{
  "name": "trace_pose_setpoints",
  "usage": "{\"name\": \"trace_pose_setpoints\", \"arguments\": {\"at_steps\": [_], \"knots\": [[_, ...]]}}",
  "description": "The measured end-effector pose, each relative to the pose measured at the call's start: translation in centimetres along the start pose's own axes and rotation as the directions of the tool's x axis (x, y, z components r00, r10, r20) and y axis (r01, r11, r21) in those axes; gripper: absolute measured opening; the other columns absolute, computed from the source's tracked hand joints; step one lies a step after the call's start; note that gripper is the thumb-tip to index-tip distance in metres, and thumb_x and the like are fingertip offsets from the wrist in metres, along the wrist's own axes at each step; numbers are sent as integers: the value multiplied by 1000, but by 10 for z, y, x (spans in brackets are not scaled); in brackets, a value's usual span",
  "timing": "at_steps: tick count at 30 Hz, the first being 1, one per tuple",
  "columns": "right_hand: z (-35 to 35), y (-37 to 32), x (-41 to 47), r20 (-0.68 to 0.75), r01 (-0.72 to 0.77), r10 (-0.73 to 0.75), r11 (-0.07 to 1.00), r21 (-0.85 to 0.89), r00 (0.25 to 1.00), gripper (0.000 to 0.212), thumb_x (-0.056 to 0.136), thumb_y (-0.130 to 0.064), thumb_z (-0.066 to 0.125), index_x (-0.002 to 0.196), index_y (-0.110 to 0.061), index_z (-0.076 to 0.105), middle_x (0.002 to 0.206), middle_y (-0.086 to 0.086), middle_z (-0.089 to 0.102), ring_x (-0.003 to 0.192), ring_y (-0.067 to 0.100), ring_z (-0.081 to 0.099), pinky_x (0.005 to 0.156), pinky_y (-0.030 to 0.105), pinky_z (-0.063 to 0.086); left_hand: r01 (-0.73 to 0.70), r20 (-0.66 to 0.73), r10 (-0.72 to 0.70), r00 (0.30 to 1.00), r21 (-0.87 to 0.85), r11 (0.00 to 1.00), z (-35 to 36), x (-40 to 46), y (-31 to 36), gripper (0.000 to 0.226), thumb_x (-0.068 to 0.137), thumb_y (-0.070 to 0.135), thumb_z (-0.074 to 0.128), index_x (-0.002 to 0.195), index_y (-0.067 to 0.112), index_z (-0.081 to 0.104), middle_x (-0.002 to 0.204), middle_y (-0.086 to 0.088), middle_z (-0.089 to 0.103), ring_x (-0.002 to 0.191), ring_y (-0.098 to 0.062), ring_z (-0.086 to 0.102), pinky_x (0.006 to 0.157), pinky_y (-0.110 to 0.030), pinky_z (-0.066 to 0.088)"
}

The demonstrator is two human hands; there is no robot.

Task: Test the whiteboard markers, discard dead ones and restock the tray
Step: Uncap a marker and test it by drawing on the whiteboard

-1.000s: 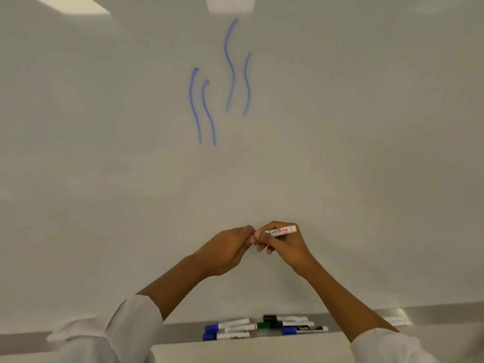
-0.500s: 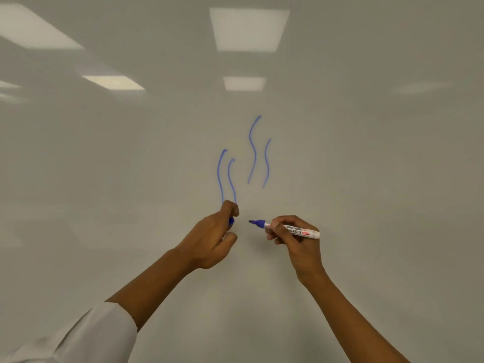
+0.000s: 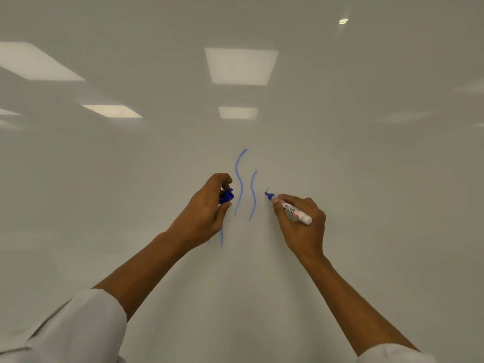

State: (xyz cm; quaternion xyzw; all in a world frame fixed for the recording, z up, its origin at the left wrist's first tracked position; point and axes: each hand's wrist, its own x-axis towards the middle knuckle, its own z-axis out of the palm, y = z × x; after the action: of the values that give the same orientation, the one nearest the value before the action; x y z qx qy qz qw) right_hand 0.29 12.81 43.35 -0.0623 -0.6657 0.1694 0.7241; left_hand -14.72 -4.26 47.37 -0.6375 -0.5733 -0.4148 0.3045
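A white marker (image 3: 293,210) with a blue tip is gripped in my right hand (image 3: 301,224). Its tip touches the whiteboard (image 3: 366,179) just right of two wavy blue lines (image 3: 245,184). A tiny blue mark sits at the tip. My left hand (image 3: 207,213) is closed around the marker's blue cap (image 3: 226,196) to the left of those lines. It covers most of two other blue lines, whose lower ends show below it. The marker tray is out of view.
The glossy board fills the view and reflects ceiling light panels (image 3: 241,65). White sleeves (image 3: 78,328) show at the bottom corners.
The cap came off the marker into my left hand. Both hands rose to the blue lines, the view tilted up past the tray, and the tip now touches the board.
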Motion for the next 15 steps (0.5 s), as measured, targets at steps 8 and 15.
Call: {"name": "trace_pose_setpoints", "arguments": {"at_steps": [8,15], "knots": [[-16,27,-56,70,31,-27,998,-52,997,5,80,-19,81,79,-21,77,71,-11,67,69,12,62,57,41,51,13,-34,-10,999,74,997,9,-6,4,45,90,13,63,126,23,37,109,7,57,92,-8,59,83,-22,51],[-23,13,-8,-101,-125,139,983,132,985,8,83,-29,77,90,-25,77,82,-11,71,78,8,68,69,18,54,-16,-9,17,1000,73,997,23,-6,13,37,91,11,60,124,17,44,113,0,65,96,-10,62,83,-17,47]]}}
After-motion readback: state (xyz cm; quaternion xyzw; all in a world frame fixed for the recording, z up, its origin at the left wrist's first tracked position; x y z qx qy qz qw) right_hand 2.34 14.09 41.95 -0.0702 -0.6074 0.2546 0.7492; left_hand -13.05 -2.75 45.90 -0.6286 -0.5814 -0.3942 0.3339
